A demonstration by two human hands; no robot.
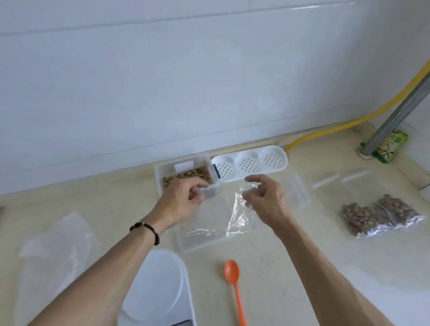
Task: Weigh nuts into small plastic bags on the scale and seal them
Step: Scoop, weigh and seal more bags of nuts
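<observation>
An empty clear plastic bag (238, 213) is held up between my hands over a clear flat lid (201, 236). My right hand (265, 200) pinches the bag's right top edge with curled fingers. At the bag's left top edge my left hand (183, 198) pinches too, just in front of the white tub of nuts (184, 176). Near me stands the white scale (154, 294), its platform bare. An orange spoon (234, 288) lies to its right. Two filled bags of nuts (380, 215) lie at the right.
A white rack with three perforated cups (249, 163) stands against the wall beside the tub. Spare clear bags (297, 190) lie right of my hands, crumpled plastic (54, 250) at the left. A green packet (388, 148), a yellow hose (333, 126) and a grey pipe (396, 117) fill the far right corner.
</observation>
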